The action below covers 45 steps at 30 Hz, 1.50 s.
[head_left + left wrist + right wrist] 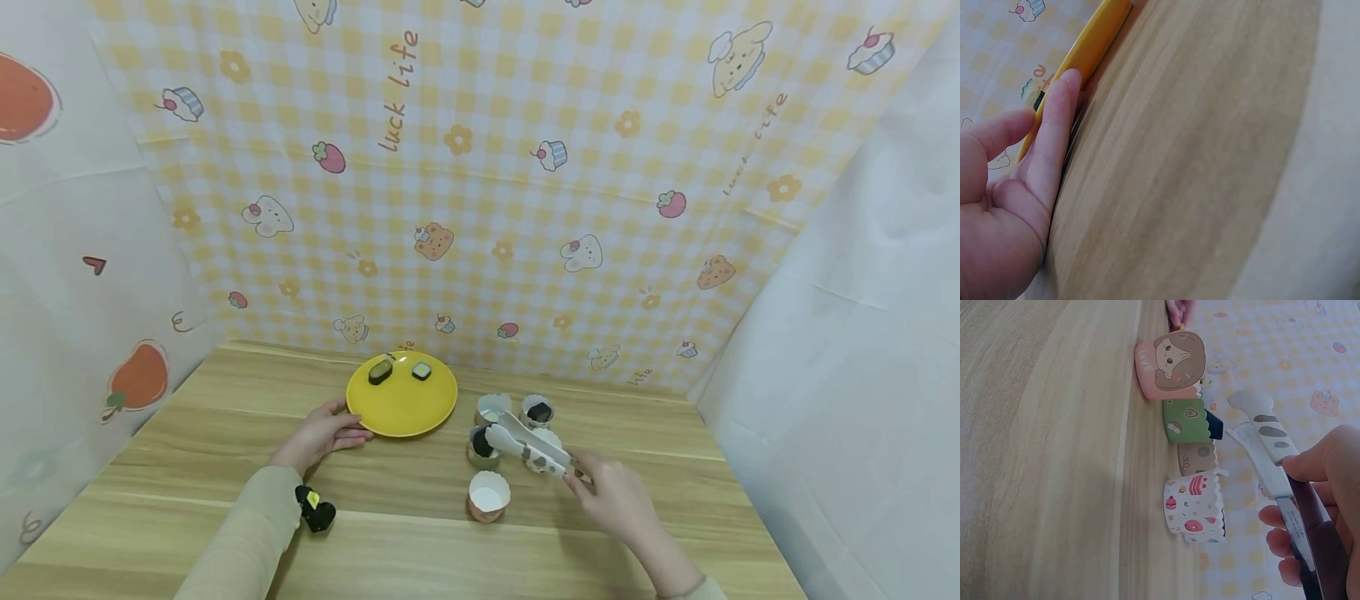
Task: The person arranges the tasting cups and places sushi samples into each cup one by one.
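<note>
My left hand (326, 435) holds the yellow plate (401, 418) by its near left rim, thumb above and fingers along the underside in the left wrist view. Two small sushi-like pieces lie on the plate, one oblong (380, 371) and one squarish (422, 372). In my right hand (611, 493) is a pair of tongs (1269, 434) with spotted white ends, slightly apart, nothing visible between them. The tongs reach over a cluster of paper baking cups. The green cup (1180, 428) holds a dark piece (1214, 425); the back right cup (537, 411) holds another.
Nearest the front stands a pink cup (1147, 372) with a white inside. A white cup with cake prints (1190, 505) stands partly behind the tongs in the head view. Patterned cloth (487, 183) walls off the back of the wooden table (420, 542).
</note>
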Each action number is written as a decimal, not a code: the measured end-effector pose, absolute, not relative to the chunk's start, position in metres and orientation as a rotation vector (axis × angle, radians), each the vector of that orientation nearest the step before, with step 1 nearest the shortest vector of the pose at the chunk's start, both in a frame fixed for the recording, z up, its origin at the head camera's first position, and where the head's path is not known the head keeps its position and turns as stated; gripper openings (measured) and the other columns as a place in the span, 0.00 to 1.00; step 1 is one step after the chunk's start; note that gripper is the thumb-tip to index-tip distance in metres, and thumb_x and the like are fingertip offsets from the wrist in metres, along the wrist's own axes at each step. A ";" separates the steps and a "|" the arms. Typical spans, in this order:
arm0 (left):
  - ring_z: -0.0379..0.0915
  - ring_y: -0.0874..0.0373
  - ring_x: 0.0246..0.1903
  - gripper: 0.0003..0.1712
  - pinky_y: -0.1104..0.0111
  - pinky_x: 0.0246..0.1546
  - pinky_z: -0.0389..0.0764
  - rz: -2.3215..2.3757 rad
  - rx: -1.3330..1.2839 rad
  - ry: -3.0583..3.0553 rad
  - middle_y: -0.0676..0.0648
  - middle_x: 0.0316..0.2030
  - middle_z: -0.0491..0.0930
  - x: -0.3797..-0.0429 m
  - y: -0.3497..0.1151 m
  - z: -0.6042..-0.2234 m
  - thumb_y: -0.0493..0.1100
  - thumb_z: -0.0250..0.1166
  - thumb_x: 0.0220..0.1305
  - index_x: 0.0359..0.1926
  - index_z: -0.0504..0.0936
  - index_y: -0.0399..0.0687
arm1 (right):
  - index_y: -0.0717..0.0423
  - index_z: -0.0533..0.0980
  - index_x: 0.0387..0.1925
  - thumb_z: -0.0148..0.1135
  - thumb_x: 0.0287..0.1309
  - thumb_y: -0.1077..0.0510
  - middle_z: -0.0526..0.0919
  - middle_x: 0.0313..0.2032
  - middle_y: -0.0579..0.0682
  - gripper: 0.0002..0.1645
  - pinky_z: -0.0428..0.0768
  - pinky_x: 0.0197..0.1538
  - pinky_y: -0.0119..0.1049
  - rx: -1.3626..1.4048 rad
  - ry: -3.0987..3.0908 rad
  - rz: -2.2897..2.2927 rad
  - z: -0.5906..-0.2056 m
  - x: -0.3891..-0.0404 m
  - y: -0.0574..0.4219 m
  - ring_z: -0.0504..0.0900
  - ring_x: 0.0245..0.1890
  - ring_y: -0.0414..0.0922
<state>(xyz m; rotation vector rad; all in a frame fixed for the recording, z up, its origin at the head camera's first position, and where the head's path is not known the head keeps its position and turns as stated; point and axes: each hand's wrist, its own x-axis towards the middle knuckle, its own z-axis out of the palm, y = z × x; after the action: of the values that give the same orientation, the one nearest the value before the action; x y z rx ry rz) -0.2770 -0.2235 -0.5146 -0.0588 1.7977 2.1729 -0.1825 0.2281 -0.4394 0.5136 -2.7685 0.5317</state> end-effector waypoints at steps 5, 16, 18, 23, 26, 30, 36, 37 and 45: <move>0.82 0.51 0.36 0.36 0.61 0.43 0.83 2.167 -0.050 1.798 0.40 0.37 0.82 -0.276 -0.224 -0.513 0.33 0.48 0.73 0.71 0.38 0.28 | 0.59 0.80 0.49 0.70 0.53 0.56 0.84 0.32 0.47 0.21 0.70 0.19 0.25 0.525 -2.764 0.512 -0.438 -0.185 0.226 0.72 0.20 0.30; 0.83 0.51 0.36 0.36 0.61 0.42 0.83 2.188 -0.067 1.794 0.40 0.36 0.82 -0.277 -0.223 -0.513 0.32 0.48 0.73 0.71 0.39 0.28 | 0.61 0.79 0.49 0.70 0.54 0.55 0.85 0.34 0.51 0.23 0.73 0.20 0.26 0.567 -2.758 0.480 -0.430 -0.195 0.218 0.77 0.21 0.35; 0.83 0.50 0.36 0.35 0.61 0.42 0.83 2.195 -0.070 1.788 0.40 0.36 0.82 -0.278 -0.223 -0.514 0.32 0.48 0.73 0.71 0.40 0.28 | 0.60 0.80 0.49 0.71 0.53 0.55 0.85 0.34 0.50 0.22 0.73 0.21 0.26 0.574 -2.751 0.470 -0.429 -0.196 0.216 0.79 0.22 0.36; 0.83 0.50 0.35 0.36 0.61 0.42 0.83 2.197 -0.071 1.780 0.40 0.36 0.82 -0.278 -0.223 -0.514 0.31 0.48 0.72 0.71 0.39 0.27 | 0.61 0.79 0.49 0.71 0.52 0.57 0.85 0.35 0.50 0.22 0.71 0.18 0.25 0.608 -2.739 0.469 -0.425 -0.201 0.213 0.74 0.19 0.33; 0.83 0.50 0.36 0.36 0.60 0.42 0.83 2.191 -0.076 1.787 0.40 0.36 0.82 -0.278 -0.223 -0.515 0.32 0.48 0.72 0.71 0.39 0.27 | 0.60 0.79 0.50 0.70 0.52 0.57 0.85 0.37 0.51 0.22 0.69 0.18 0.25 0.611 -2.741 0.455 -0.423 -0.203 0.211 0.72 0.19 0.32; 0.83 0.51 0.35 0.36 0.61 0.42 0.83 2.190 -0.096 1.787 0.40 0.36 0.82 -0.279 -0.223 -0.515 0.32 0.49 0.72 0.71 0.40 0.28 | 0.59 0.79 0.51 0.70 0.53 0.56 0.85 0.36 0.50 0.23 0.68 0.17 0.27 0.602 -2.753 0.450 -0.421 -0.206 0.208 0.70 0.18 0.32; 0.83 0.50 0.35 0.36 0.60 0.41 0.83 2.198 -0.089 1.778 0.39 0.36 0.82 -0.278 -0.222 -0.512 0.32 0.49 0.72 0.71 0.39 0.27 | 0.56 0.80 0.49 0.70 0.54 0.55 0.84 0.35 0.48 0.20 0.68 0.19 0.30 0.595 -2.766 0.424 -0.417 -0.211 0.203 0.69 0.19 0.34; 0.83 0.50 0.35 0.36 0.60 0.42 0.83 2.197 -0.087 1.778 0.39 0.36 0.82 -0.278 -0.222 -0.512 0.32 0.49 0.72 0.71 0.39 0.27 | 0.56 0.80 0.49 0.69 0.55 0.54 0.84 0.36 0.48 0.20 0.68 0.18 0.31 0.589 -2.773 0.419 -0.416 -0.212 0.202 0.69 0.19 0.34; 0.83 0.50 0.36 0.36 0.60 0.42 0.83 2.193 -0.081 1.779 0.40 0.36 0.82 -0.277 -0.222 -0.512 0.32 0.49 0.72 0.71 0.39 0.27 | 0.56 0.78 0.51 0.67 0.57 0.52 0.84 0.36 0.51 0.21 0.67 0.16 0.32 0.585 -2.811 0.406 -0.408 -0.221 0.191 0.69 0.18 0.35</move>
<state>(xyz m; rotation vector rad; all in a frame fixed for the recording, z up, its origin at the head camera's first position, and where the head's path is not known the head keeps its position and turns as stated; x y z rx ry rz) -0.2773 -0.2220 -0.5125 -0.0810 1.7788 2.1934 -0.2213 0.1910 -0.4080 0.5845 -2.8112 0.4055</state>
